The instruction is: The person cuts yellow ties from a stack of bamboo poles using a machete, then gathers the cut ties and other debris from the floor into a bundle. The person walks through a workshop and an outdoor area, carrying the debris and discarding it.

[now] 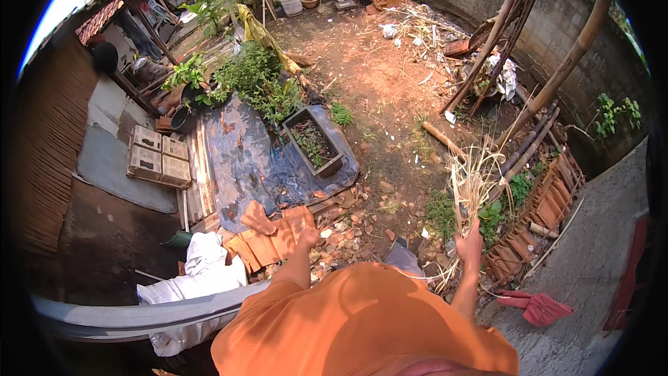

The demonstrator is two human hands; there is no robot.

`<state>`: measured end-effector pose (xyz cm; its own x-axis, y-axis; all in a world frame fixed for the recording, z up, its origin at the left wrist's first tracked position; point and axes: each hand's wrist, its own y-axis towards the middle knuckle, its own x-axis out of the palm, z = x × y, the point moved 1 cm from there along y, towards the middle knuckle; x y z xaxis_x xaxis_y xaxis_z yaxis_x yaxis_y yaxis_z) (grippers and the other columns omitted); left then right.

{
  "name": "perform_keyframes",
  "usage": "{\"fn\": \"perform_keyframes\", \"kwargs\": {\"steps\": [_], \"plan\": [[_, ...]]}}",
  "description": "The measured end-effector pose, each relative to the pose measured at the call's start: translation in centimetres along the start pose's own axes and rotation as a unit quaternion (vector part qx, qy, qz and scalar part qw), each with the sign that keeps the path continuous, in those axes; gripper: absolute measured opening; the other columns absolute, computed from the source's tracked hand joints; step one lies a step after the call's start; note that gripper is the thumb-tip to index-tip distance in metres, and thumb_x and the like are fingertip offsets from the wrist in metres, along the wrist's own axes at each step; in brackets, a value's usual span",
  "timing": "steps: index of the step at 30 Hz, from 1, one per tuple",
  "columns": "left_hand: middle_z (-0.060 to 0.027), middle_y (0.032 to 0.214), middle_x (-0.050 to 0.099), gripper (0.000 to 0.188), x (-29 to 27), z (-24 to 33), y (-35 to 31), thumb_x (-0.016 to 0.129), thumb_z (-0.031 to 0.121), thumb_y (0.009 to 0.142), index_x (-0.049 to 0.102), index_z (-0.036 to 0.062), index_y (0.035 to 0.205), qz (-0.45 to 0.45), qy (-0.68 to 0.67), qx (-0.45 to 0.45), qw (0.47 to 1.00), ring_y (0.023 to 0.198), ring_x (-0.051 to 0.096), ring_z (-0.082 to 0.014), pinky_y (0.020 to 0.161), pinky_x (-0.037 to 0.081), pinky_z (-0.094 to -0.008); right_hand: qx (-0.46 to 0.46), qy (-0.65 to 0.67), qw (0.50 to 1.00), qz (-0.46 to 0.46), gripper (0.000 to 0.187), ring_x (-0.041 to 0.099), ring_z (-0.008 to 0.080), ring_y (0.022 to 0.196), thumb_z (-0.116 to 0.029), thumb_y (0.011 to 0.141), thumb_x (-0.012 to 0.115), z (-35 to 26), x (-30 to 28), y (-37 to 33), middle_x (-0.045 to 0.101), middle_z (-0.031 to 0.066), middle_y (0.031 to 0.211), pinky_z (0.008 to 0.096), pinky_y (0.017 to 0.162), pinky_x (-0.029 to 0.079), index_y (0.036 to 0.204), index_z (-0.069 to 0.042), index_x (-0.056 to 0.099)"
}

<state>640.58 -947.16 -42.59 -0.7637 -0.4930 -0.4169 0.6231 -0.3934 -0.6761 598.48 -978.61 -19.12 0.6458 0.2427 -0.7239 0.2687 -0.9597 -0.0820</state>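
Observation:
My right hand (470, 244) is closed around a bundle of dry, pale straw-like strips (474, 179). The loose ends fan out above the fist, and a few long strands trail below it beside my forearm. Out to the other side, my left hand (308, 237) has its fingers curled in, with nothing visible sticking out of it. In the picture it lies over the edge of some orange clay roof tiles (275, 242) and broken rubble (335, 245). One of my feet (403, 259) shows just past my orange shirt.
A grey planter trough (314, 143) stands on a dark tarp (240, 160) at the left. Stacked roof tiles (532, 219) and wooden poles (532, 143) line the right side, near a block wall (550, 42). White sheeting (202, 264) and a grey rail (146, 306) are near left.

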Motion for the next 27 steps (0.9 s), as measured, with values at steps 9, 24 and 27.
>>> {"fn": "perform_keyframes", "kwargs": {"steps": [9,24,27], "plan": [[-0.0081,0.061,0.049,0.014,4.1,4.0,3.4,0.047,0.011,0.091,0.056,0.0017,0.084,0.082,-0.236,-0.238,0.939,0.044,0.044,-0.0189,0.038,0.035,-0.0368,-0.16,-0.027,0.985,-0.059,0.079,0.058,0.0469,0.1,-0.017,0.071,0.071,-12.4,-0.2,32.1,0.064,0.028,0.103,0.0512,0.086,0.047,0.14,-0.01,0.033],[-0.0076,0.075,0.064,0.027,-0.9,50.3,45.9,0.047,0.009,0.083,0.065,0.0044,0.103,0.054,-0.078,-0.015,0.995,0.06,0.059,-0.018,0.047,0.044,-0.0358,-0.024,-0.033,0.999,-0.004,0.083,0.058,0.0459,0.106,-0.021,0.073,0.069,-22.6,10.7,69.1,0.06,0.0307,0.113,0.0472,0.091,0.046,0.144,-0.005,0.029],[-0.0064,0.079,0.063,0.039,-5.7,61.2,53.3,0.041,0.003,0.081,0.062,0.0063,0.114,0.085,-0.064,0.099,0.989,0.062,0.055,-0.0161,0.054,0.045,-0.0315,-0.067,0.052,0.994,0.071,0.082,0.059,0.043,0.108,-0.018,0.073,0.071,-27.6,13.2,76.8,0.06,0.0293,0.115,0.0443,0.093,0.046,0.143,-0.003,0.031]]}}
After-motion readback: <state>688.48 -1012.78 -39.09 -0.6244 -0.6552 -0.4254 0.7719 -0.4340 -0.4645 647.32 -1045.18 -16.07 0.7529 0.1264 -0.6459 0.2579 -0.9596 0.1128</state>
